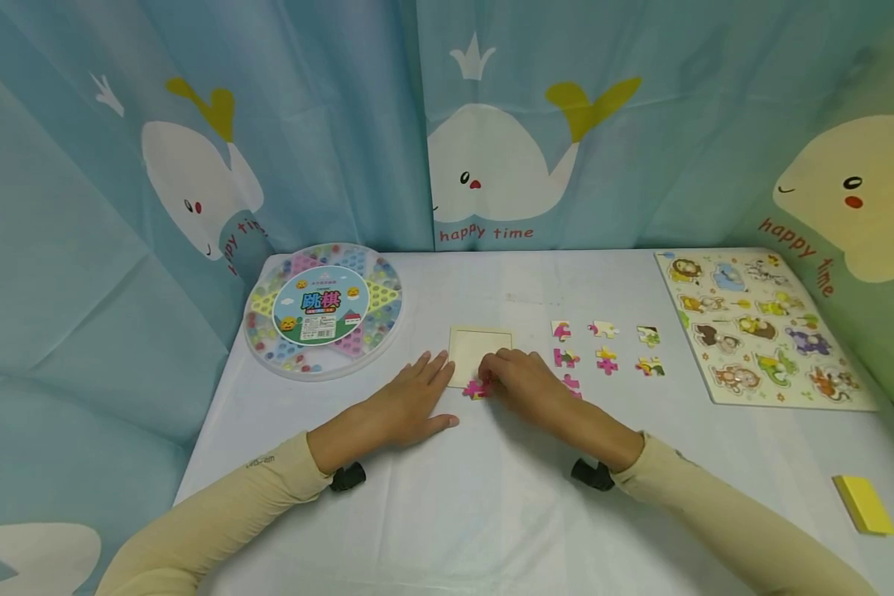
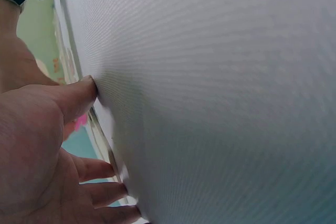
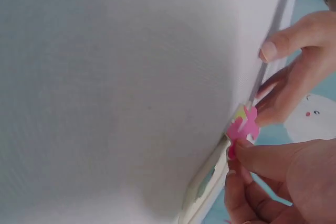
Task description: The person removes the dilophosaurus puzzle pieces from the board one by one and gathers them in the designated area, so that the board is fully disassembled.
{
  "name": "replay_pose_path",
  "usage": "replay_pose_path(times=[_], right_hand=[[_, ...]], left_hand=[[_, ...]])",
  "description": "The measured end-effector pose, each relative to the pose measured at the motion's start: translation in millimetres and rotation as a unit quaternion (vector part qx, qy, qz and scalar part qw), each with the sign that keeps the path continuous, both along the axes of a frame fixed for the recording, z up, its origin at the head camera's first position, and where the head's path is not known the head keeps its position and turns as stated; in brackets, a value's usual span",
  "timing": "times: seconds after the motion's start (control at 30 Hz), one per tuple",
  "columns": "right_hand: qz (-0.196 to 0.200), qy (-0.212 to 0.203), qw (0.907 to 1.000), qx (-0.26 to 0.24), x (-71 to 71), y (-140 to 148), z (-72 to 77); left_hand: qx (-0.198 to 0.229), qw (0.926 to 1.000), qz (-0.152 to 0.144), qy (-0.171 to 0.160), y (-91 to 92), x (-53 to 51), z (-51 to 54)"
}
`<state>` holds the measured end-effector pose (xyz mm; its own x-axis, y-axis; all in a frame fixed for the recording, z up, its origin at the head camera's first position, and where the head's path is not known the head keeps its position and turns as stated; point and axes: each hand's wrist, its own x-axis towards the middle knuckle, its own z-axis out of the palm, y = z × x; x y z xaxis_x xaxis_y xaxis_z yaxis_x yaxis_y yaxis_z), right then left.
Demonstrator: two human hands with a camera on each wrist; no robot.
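A small square puzzle tray (image 1: 481, 329) with a pale, shallow recess lies mid-table. My left hand (image 1: 415, 401) rests flat beside it, its straight fingertips touching the tray's left edge and the thumb spread out on the cloth. At the tray's near edge my right hand (image 1: 525, 385) pinches a pink and yellow jigsaw piece (image 3: 244, 124) between thumb and fingers. That piece is tilted over the tray rim in the right wrist view. The right hand covers the tray's lower right corner. In the left wrist view, the left hand (image 2: 42, 145) has its fingers extended against the table.
Several loose jigsaw pieces (image 1: 606, 361) lie in rows right of the tray. A round Chinese checkers set (image 1: 376, 348) sits at the back left. An animal puzzle board (image 1: 771, 331) lies at the right, and a yellow block (image 1: 864, 504) near the right edge. Curtains (image 1: 328, 124) surround the white table.
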<state>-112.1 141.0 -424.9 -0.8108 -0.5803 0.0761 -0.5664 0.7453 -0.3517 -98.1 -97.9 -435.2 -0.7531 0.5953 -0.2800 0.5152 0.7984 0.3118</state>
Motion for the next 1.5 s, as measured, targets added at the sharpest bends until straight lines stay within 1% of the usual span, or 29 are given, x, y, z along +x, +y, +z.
replay_pose_path(times=[0.07, 0.17, 0.27, 0.37, 0.47, 0.57, 0.7, 0.77, 0.87, 1.03, 1.13, 1.27, 1.4, 1.5], right_hand=[[-0.003, -0.022, 0.9996, -0.018, -0.3, 2.1, 4.0], [-0.005, -0.062, 0.9966, -0.054, -1.1, 9.8, 10.9], [-0.01, -0.084, 0.9928, -0.085, -2.0, 22.1, 18.4], [-0.016, -0.079, 0.9918, -0.099, -2.2, 38.0, 26.0], [-0.028, -0.072, 0.9919, -0.101, -0.5, 57.2, 33.0], [-0.049, -0.078, 0.9912, -0.096, 1.7, 79.0, 38.3], [-0.068, -0.085, 0.9906, -0.082, 3.9, 109.6, 41.3], [-0.073, -0.087, 0.9908, -0.074, 5.0, 125.1, 41.8], [-0.084, -0.103, 0.9892, -0.061, 6.6, 147.1, 42.3], [-0.102, -0.164, 0.9791, -0.061, 7.0, 173.3, 37.9], [-0.103, -0.189, 0.9743, -0.067, 7.0, 182.4, 32.7], [-0.103, -0.196, 0.9721, -0.076, 7.4, 187.7, 26.2], [-0.11, -0.188, 0.9729, -0.079, 5.7, 185.9, 20.3], [-0.12, -0.175, 0.975, -0.066, 4.0, 182.1, 16.0]], left_hand=[[0.0, 1.0, 0.001, -0.002, 0.3, 0.2, 0.7], [0.003, 1.0, 0.003, -0.004, 0.8, 0.5, 1.8], [0.004, 1.0, 0.004, -0.004, 1.2, 0.7, 2.3], [0.001, 1.0, 0.003, -0.001, 1.4, 0.7, 2.1], [0.0, 1.0, 0.004, -0.002, 1.5, 0.6, 2.1], [0.002, 1.0, 0.006, -0.005, 1.7, 0.6, 2.6], [0.004, 0.9999, 0.008, -0.006, 1.7, 1.2, 3.3], [0.007, 0.9999, 0.01, -0.008, 1.7, 1.6, 3.8], [0.008, 0.9999, 0.011, -0.009, 1.9, 2.0, 4.7], [0.008, 0.9999, 0.008, -0.007, 1.6, 2.4, 4.4], [0.008, 0.9999, 0.007, -0.005, 1.4, 2.3, 4.3], [0.008, 0.9999, 0.008, -0.005, 1.6, 2.1, 4.8], [0.008, 0.9999, 0.009, -0.007, 2.1, 1.8, 4.8], [0.007, 0.9999, 0.009, -0.008, 2.4, 1.9, 4.8]])
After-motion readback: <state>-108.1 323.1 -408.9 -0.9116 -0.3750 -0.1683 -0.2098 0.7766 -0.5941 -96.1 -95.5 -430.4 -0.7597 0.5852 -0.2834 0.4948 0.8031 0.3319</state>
